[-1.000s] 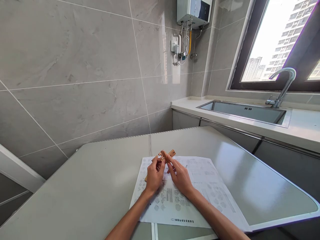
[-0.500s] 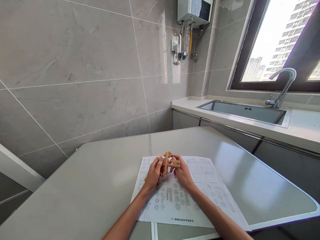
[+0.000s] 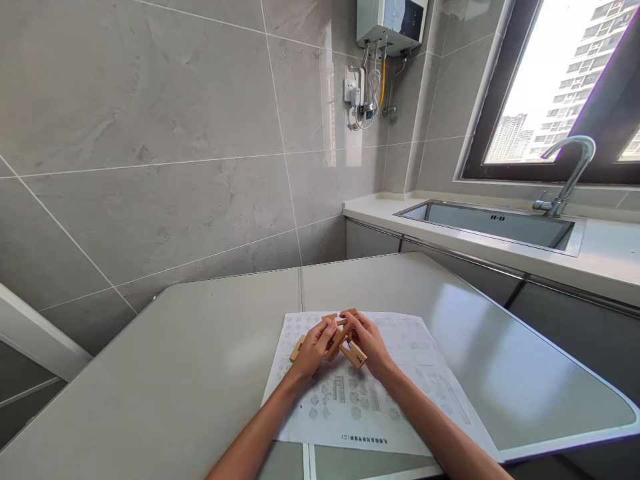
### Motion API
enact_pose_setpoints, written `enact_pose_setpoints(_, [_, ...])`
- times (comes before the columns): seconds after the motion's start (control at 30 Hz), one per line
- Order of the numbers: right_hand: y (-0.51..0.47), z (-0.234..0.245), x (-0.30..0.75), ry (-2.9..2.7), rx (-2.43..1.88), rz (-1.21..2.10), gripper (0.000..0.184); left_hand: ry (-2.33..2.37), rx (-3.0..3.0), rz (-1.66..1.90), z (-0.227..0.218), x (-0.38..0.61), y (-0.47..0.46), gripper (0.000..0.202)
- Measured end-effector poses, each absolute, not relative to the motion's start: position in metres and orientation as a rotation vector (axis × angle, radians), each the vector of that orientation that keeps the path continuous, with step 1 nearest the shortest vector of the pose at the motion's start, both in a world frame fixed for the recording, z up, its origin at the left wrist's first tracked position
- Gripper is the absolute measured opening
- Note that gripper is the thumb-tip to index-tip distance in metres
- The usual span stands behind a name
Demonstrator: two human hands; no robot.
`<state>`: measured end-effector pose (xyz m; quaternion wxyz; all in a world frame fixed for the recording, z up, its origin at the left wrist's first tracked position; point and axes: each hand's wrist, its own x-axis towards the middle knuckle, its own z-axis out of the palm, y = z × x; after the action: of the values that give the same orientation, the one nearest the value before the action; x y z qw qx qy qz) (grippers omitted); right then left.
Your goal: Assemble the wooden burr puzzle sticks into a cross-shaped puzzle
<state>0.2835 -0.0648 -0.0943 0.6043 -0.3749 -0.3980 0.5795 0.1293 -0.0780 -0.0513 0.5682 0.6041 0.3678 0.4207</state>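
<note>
Both my hands meet over the printed sheet, fingers closed around several joined wooden puzzle pieces. My left hand pinches the left side of the cluster, and my right hand grips its upper right. A brown wooden bar slants between the hands. Below the right fingers, a lighter notched wooden piece with a dark mark points down to the right. Another light wooden piece shows at the left, partly behind my left hand. How the pieces fit together is largely hidden by my fingers.
The sheet, covered in small diagrams, lies on a pale folding table with a seam down its middle. Beyond it at right is a counter with a sink and a faucet. A water heater hangs on the tiled wall.
The wooden cluster has turned in my hands: the bar that stood upright now slants, and the marked piece has swung from level to pointing down right. Both hands keep hold.
</note>
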Motion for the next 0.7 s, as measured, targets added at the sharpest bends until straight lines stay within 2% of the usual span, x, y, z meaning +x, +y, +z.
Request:
enact_pose_setpoints(0.4, [-0.058, -0.094, 0.295, -0.581, -0.632, 1.556, 0.028, 0.922, 1.319, 0.911, -0.046, 0.124, -0.077, 0.047])
enact_pose_setpoints(0.7, [-0.063, -0.088, 0.295, -0.571, -0.538, 1.646, 0.026, 0.955, 1.286, 1.005, -0.047, 0.125, -0.075, 0.051])
